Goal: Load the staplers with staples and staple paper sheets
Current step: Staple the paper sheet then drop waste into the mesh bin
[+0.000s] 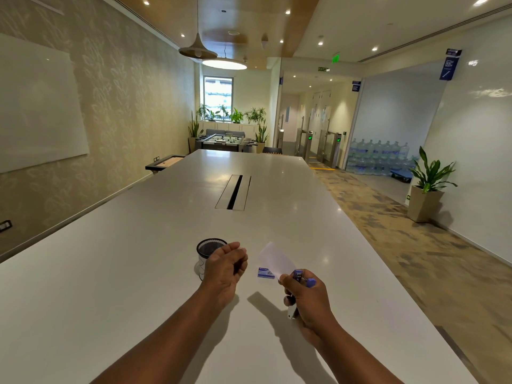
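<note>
**Stapler and paper in our right hand**

We stand at a long white rectangular table [138, 273]. A black mesh cup [206, 252] sits behind our left hand [225, 268], whose fingers curl loosely, holding nothing. Our right hand [307, 297] grips a small blue stapler [300, 277] with a white paper slip [275, 259] above the table. A small blue staple box [266, 273] lies between our hands.

Place: office lounge and meeting area
Evidence: long white conference table [194, 217], wall whiteboard [38, 106], foosball table [221, 139], access turnstiles [318, 145], stacked water bottles [379, 156]
</note>
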A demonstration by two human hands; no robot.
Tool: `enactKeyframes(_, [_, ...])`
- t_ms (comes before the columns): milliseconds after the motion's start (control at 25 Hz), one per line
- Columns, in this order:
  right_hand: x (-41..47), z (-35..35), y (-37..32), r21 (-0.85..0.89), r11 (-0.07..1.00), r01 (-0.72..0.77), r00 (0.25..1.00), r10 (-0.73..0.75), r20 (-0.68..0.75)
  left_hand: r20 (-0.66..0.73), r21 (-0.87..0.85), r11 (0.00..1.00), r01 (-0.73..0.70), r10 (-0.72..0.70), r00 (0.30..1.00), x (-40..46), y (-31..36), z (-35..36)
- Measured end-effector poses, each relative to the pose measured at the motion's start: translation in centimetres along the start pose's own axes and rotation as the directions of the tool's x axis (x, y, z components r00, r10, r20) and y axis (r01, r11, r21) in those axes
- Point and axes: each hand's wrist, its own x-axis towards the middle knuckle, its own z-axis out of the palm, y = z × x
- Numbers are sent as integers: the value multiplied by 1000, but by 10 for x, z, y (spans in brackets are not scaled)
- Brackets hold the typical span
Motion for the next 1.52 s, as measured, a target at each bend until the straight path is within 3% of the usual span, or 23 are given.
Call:
enactKeyframes(160, [2, 3, 2, -15, 1000, -11, 1000, 11, 4, 191, 229, 973, 38, -83, 978, -16, -18, 3])
enactKeyframes(280, [1, 5, 0, -3, 1000, -19, 1000, 19, 10, 225, 304, 953, -11, -61, 973, -20, -20, 9])
enactKeyframes(640, [1, -1, -14, 316, 936, -153, 985, 121, 120, 384, 549, 792, -267, 44, 922, -19, -5, -4])
enactKeyframes(720, [1, -1, -13, 225, 968, -113, 992, 98, 76, 372, 531, 814, -237, 27, 928, -20, -3, -4])
enactKeyframes(920, [-3, 2, -12, -54, 997, 48, 999, -47, 16, 313, 325, 946, 7, -114, 943, -19, -2, -1])
enactKeyframes(1080, [-3, 1, -8, -141, 986, 91, 996, -90, 12, 316, 474, 876, -92, -72, 946, -19, -10, -6])
enactKeyframes(1280, [-1, 0, -2, -85, 996, -28, 999, 30, 23, 279, 486, 868, -105, -40, 959, -19, -15, -8])
enactKeyframes(1520, [-1, 0, 8, -196, 963, -186, 968, 214, 129, 280, 494, 854, -165, 24, 960, -16, -17, -7])
